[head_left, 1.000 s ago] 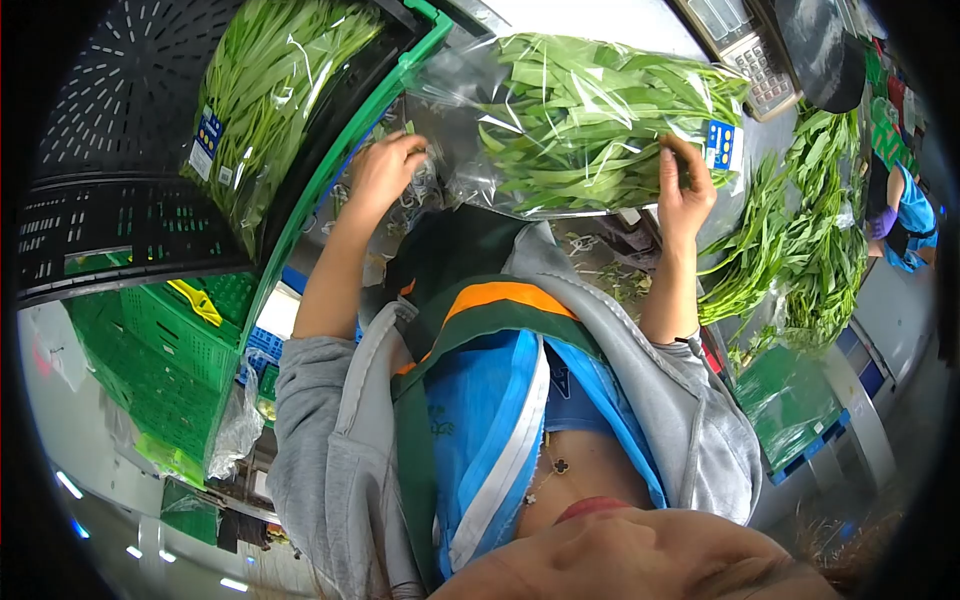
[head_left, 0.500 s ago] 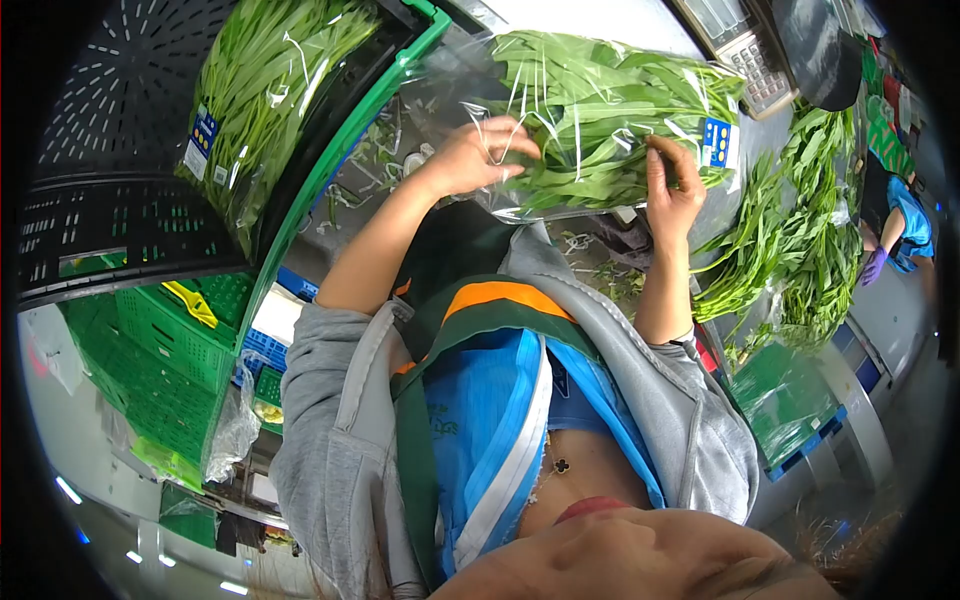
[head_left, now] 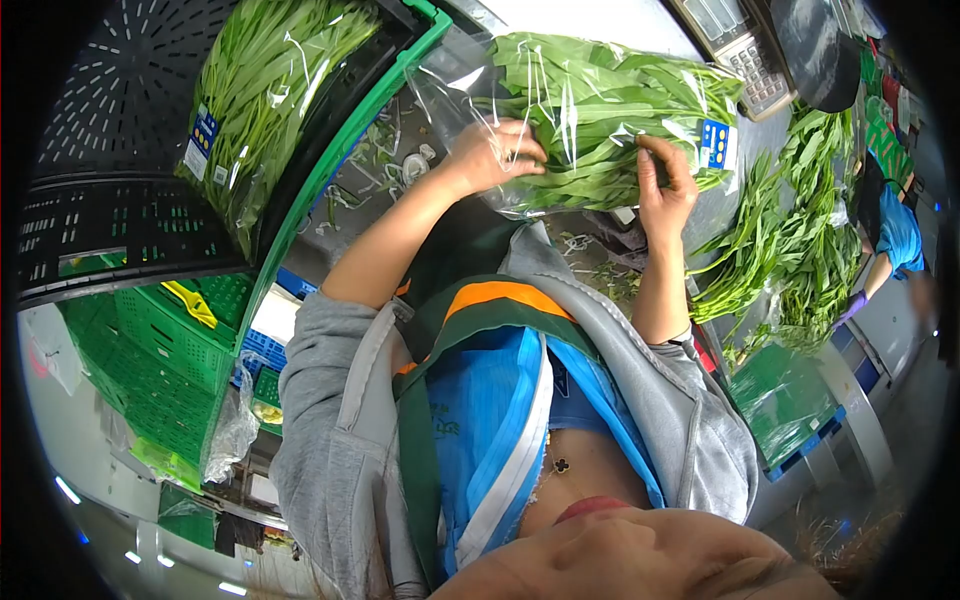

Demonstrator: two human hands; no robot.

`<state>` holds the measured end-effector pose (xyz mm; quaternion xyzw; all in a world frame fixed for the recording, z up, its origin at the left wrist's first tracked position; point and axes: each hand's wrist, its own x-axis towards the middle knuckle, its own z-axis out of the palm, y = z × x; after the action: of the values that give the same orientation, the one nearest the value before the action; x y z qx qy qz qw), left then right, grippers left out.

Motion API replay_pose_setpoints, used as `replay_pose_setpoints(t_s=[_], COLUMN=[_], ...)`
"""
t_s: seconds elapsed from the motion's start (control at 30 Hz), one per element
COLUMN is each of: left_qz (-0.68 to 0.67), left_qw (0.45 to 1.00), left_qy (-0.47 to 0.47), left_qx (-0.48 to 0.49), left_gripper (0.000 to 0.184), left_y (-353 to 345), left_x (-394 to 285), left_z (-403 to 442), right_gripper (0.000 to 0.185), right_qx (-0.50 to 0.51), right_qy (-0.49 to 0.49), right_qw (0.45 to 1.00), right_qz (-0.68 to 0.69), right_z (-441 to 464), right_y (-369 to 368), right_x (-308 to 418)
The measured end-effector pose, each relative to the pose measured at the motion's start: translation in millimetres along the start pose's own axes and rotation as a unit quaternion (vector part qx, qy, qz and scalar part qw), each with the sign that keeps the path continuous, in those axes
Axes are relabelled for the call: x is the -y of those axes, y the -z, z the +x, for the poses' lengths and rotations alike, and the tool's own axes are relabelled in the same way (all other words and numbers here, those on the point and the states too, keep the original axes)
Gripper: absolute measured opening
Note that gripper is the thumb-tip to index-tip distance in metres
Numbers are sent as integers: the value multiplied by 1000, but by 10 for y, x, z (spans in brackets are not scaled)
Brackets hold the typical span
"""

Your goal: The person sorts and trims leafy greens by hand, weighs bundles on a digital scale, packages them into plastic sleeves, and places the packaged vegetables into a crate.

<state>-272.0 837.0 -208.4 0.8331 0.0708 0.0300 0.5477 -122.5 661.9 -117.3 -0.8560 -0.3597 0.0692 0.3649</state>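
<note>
As L hand (head_left: 497, 156) does, R (head_left: 668, 187) touches bag (head_left: 600, 95).

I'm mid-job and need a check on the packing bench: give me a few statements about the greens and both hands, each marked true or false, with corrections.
1. The left hand and the right hand are both at the bag of greens. True.
2. The bag's label is at the left-hand end. False: the blue-and-white label is at the end nearer the right hand.
3. Another bagged bunch lies in the black crate. True.
4. Loose greens lie to the left of the left hand. False: the loose greens lie to the right of the right hand.
5. A keypad device stands near the labelled end of the bag. True.
</note>
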Motion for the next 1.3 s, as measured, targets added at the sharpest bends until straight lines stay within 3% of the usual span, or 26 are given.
replay_pose_setpoints(t_s=[0.07,0.13,0.2,0.27,0.33,0.4,0.47,0.5,0.53,0.57,0.63,0.7,0.73,0.77,0.8,0.83,0.87,0.93,1.0,1.07,1.1,1.13,1.2,1.23,1.3], left_qz=[30,11,-8,-67,-113,-258,-187,-32,123,122,32,33,-97,-223,-372,-484,-588,-579,-532,-499,-492,-491,-490,-487,-505], left_qw=[997,998,999,987,977,919,903,914,884,883,911,953,945,927,888,834,767,765,767,770,774,774,806,798,799], left_qy=[-53,-32,-11,122,107,219,322,394,450,452,410,301,312,300,243,227,207,187,153,164,129,130,157,138,137], left_qx=[-41,-47,-52,-77,-143,-202,-213,-90,38,36,4,-26,-5,-38,-113,-134,-152,-212,-325,-364,-378,-379,-294,-327,-295], left_gripper=[16,14,11,8,6,13,12,12,14,14,36,61,77,84,85,84,83,80,76,67,42,42,21,8,8], left_y=[-20,-40,-35,21,157,138,-52,-91,-140,-240,-469,-637,-639,-648,-987,-958,-842,-732,-626,-469,-422,-398,-353,-326,-263], left_x=[44,80,117,174,368,625,1011,1041,1032,1009,929,819,645,447,580,370,136,-40,-72,48,93,98,95,17,14], left_z=[25,3,-55,-201,-441,-815,-1303,-1473,-1613,-1689,-1733,-1581,-1434,-1291,-1281,-1147,-1037,-1000,-1000,-1074,-1061,-1081,-1103,-1080,-1186], right_gripper=[15,17,22,27,28,26,24,22,20,17,20,25,28,28,32,35,35,41,45,41,41,39,36,34,30], right_qx=[8,16,66,85,97,101,107,99,91,45,21,31,45,45,126,207,208,338,331,311,311,281,251,219,161], right_qy=[-2,-4,91,77,65,67,70,8,-55,-61,17,108,147,149,104,58,60,20,31,16,15,10,9,21,57], right_qw=[1000,1000,984,977,979,980,982,993,994,997,999,989,981,981,982,973,973,936,941,946,946,950,953,957,964], right_qz=[-7,-15,-139,-178,-170,-156,-140,-64,13,20,-39,-93,-120,-119,-100,-80,-79,-94,-66,-94,-94,-133,-170,-189,-203], right_z=[2,13,59,24,40,65,104,121,143,237,547,887,1040,1159,1266,1364,1451,1565,1583,1551,1510,1453,1368,1327,1253], right_y=[-2,-14,-59,-124,-118,-65,-20,14,21,22,45,-26,-95,-172,-247,-315,-364,-412,-435,-422,-424,-441,-485,-499,-544], right_x=[7,21,33,0,-14,33,12,-57,-102,-73,0,25,-14,-67,-121,-175,-255,-424,-531,-519,-499,-459,-389,-364,-349])
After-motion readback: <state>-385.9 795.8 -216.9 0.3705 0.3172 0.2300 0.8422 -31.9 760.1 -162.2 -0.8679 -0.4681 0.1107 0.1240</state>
